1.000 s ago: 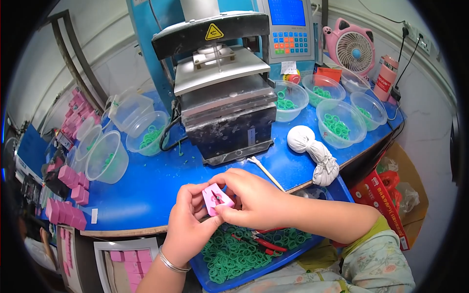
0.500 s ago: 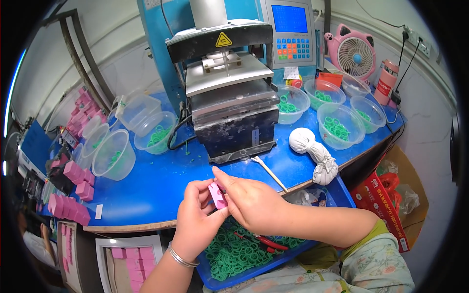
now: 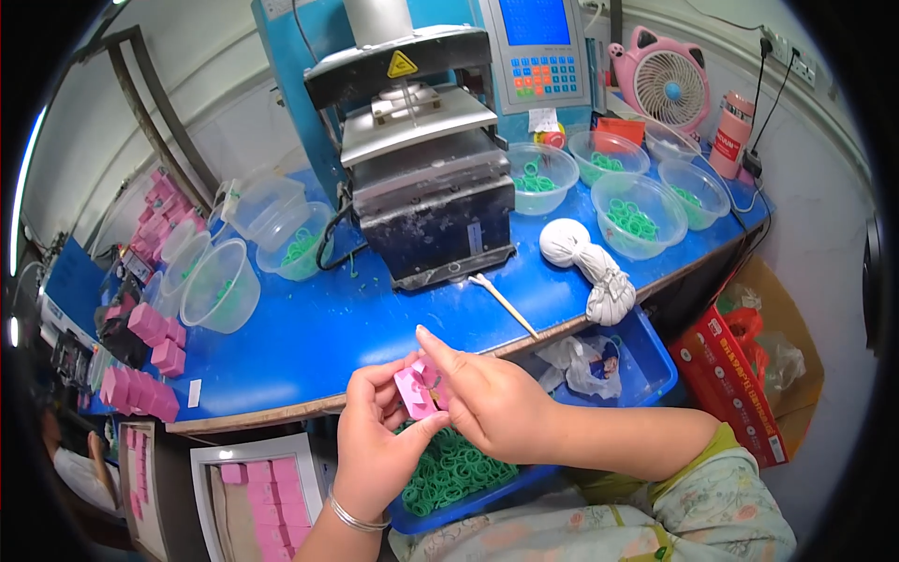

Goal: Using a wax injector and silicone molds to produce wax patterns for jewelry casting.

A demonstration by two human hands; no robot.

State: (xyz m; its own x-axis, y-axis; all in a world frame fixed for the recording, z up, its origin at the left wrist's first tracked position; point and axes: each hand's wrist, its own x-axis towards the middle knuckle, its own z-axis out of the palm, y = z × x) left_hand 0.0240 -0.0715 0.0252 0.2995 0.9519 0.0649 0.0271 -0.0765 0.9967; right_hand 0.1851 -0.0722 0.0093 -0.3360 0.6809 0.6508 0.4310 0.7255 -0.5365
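Over the table's front edge, my left hand [image 3: 384,421] grips a small pink box [image 3: 415,391], fingers and thumb closed on its left side. My right hand [image 3: 482,398] presses against the box's right side, its index finger stretched forward and the other fingers partly hidden. The box looks partly open at the top; a small dark and yellowish detail shows by the right fingers, too small to tell. Beneath the hands lies a blue tray [image 3: 506,487] heaped with green rings [image 3: 449,473].
A press machine [image 3: 435,234] stands on the blue table [image 3: 309,351]. Plastic bowls [image 3: 220,290] with green rings flank it. A white cloth bundle [image 3: 585,267] and a thin stick [image 3: 506,306] lie near the edge. Pink boxes [image 3: 140,393] stack at left; a person's arm [image 3: 98,459] shows beyond.
The pink box has turned so more of its top and inside shows. The view has shifted slightly; the red-handled pliers in the tray are now hidden behind my right arm.
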